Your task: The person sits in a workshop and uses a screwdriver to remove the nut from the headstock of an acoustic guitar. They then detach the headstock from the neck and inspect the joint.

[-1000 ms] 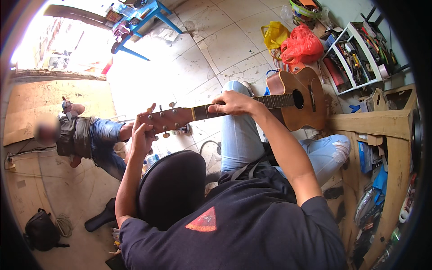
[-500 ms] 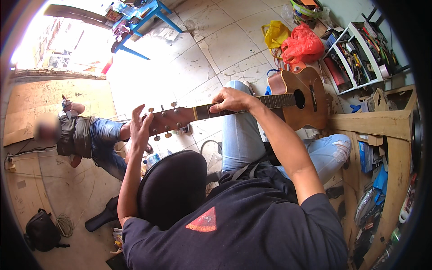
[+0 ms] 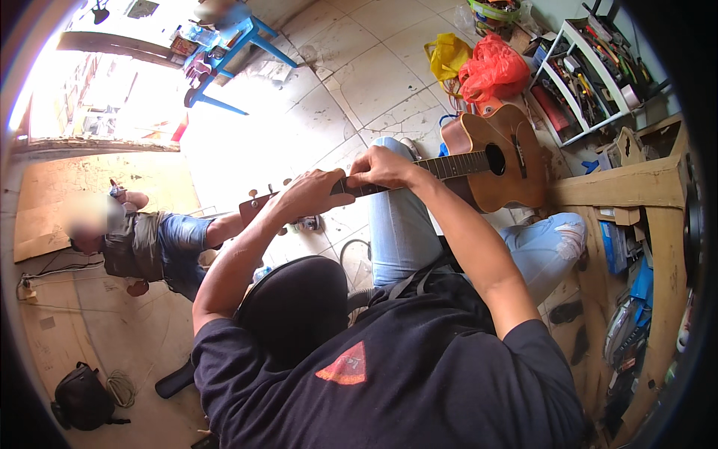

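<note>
An acoustic guitar (image 3: 516, 176) with a brown wooden body lies across my lap, its neck pointing left and its body on the right, beside my knee. My left hand (image 3: 318, 191) curls over the neck close to the headstock, its thumb along the fretboard. Just right of it, my right hand (image 3: 380, 168) is closed round the neck above my thigh, and the two hands nearly touch. Some tuning pegs (image 3: 254, 194) show past my left wrist; my forearm hides part of the headstock. Whether anything small is under the fingers, I cannot tell.
A wooden bench frame (image 3: 617, 187) stands close on the right, with a white tool rack (image 3: 591, 123) behind it. Red (image 3: 493, 69) and yellow (image 3: 446, 57) plastic bags lie beyond the guitar. Another person (image 3: 149, 247) sits at left. A blue stool (image 3: 232, 46) is at the far left.
My left hand has moved right from beside the headstock onto the neck next to my right hand. The right hand stays closed on the neck. The view has shifted slightly.
</note>
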Demonstrator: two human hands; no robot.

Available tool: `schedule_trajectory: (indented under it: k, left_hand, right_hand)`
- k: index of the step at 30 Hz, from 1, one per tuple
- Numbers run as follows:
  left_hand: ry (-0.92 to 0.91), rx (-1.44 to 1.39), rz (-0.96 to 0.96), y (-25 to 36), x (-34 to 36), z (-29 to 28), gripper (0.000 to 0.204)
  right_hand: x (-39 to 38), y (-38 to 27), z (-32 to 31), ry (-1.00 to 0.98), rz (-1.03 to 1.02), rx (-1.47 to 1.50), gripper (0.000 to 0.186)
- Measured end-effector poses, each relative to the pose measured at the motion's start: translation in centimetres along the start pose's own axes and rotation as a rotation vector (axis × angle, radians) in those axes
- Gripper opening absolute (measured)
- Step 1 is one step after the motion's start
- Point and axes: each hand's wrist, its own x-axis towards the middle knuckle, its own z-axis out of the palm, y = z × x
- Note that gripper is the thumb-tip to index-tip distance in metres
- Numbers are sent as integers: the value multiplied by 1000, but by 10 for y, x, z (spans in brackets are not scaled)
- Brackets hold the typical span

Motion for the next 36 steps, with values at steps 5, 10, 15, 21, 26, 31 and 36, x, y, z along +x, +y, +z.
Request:
schedule_trajectory:
  k: [5,10,15,21,26,31,36]
  left_hand:
    - [11,-4,37,-5,2,5,49]
    - [-37,30,10,-8,10,4,51]
    - [12,19,52,-10,9,5,48]
    - [-46,-46,88,-1,2,-23,51]
    - [-53,-101,160,1,-1,-27,57]
    - [-138,29,74,16,-6,-29,59]
    - [-162,51,70,19,-9,-26,61]
  right_hand:
    - [-51,12,-22,355,-116,-48,34]
    - [-108,92,-25,518,-57,-619,53]
    - [-98,95,-28,408,10,-928,36]
    - [-94,70,-28,379,5,-823,20]
    - [-96,72,-17,406,-38,-775,22]
    - [-103,62,-20,338,36,-709,22]
    - [-102,73,-11,349,24,-732,18]
